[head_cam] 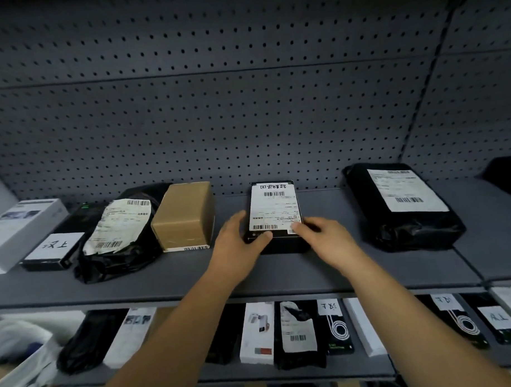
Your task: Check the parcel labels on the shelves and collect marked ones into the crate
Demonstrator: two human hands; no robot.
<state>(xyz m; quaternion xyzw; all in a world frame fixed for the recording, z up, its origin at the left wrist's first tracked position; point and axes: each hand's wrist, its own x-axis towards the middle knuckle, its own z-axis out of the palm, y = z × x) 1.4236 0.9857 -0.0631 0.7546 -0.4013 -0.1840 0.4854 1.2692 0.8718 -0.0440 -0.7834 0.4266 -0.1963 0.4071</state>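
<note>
I'm checking the flat black box with a white barcode label point(275, 213) at twelve o'clock; my left hand point(235, 243) and right hand point(327, 238) grip its near corners. Next, I judge, read the label for a mark.

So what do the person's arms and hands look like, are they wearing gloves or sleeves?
No gloves and no sleeves in view. The left hand and right hand are bare, and both forearms are bare up to the frame's lower edge. No watch, ring or wristband shows.

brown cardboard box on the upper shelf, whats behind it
A black bag parcel shows behind the brown cardboard box, before the pegboard wall. The box hides most of it.
</note>
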